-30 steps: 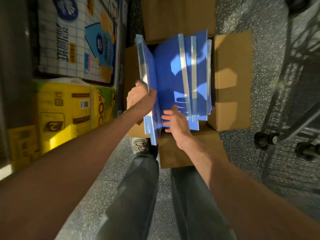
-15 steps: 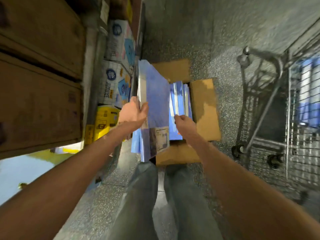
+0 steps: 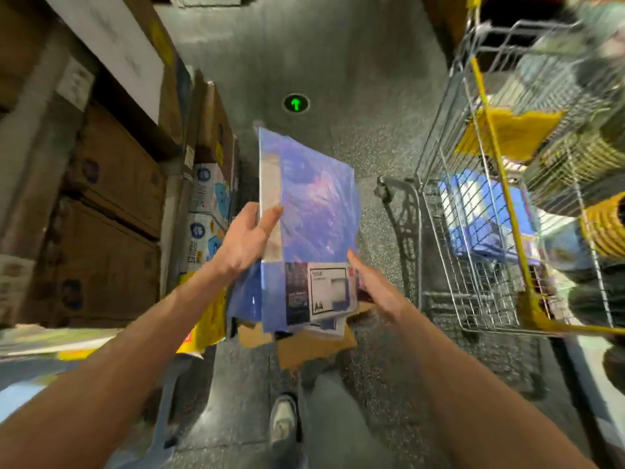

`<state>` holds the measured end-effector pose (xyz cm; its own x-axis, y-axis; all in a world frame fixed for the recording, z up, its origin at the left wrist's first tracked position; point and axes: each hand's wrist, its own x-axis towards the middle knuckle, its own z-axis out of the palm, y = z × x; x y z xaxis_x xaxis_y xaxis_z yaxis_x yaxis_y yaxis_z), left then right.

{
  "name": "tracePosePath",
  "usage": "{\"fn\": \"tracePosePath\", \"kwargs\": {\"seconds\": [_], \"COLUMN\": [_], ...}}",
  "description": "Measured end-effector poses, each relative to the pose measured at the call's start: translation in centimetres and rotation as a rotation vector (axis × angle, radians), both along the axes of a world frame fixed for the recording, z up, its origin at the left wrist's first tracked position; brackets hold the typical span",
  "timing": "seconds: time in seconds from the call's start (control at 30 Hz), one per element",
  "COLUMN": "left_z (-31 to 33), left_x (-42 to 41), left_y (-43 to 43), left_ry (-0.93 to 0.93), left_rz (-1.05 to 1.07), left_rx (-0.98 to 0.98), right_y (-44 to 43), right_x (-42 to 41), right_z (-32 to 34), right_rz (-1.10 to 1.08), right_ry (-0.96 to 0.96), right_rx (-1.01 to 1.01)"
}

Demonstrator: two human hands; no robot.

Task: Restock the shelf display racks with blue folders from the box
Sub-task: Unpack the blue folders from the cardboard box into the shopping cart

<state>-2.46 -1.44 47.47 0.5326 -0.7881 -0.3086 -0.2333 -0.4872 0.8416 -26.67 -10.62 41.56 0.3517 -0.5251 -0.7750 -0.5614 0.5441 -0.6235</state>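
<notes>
Bare forearms (image 3: 135, 333), grey trousers (image 3: 341, 424), pale sneaker (image 3: 283, 418)

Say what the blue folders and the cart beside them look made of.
The blue folders: likely thin plastic, glossy; light glares off the cover. The cart: metal wire, a bare silvery grid, with yellow, probably coated, rails.

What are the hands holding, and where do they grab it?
A stack of blue folders. The left hand grips its left edge; the right hand presses flat against its right edge.
</notes>
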Motion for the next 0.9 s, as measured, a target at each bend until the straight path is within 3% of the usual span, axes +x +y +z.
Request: {"fn": "tracePosePath", "kwargs": {"seconds": [0.2, 0.3, 0.47, 0.63, 0.9], "left_z": [3.8, 5.0, 7.0, 9.7, 8.6], "left_x": [-3.1, -5.7, -9.9, -16.8, -28.2], "left_y": [2.5, 3.3, 2.4, -0.8, -10.3], "left_ry": [0.194, 0.304, 0.409, 0.364, 0.353], "left_rz": [0.014, 0.065, 0.063, 0.008, -0.034], "left_rx": [-0.092, -0.110, -0.126, -0.172, -0.187], "right_y": [3.5, 4.3, 7.2, 5.6, -0.3], "right_x": [-5.5, -9.4, -13.4, -20.2, -32.3], "right_z": [3.2, 1.4, 8.6, 11.5, 11.7], "right_rz": [-0.207, -0.271, -0.429, -0.549, -0.617], "right_ry": [-0.010, -0.072, -0.083, -0.148, -0.050], "right_rx": [-0.048, -0.091, -0.189, -0.215, -0.307]}}
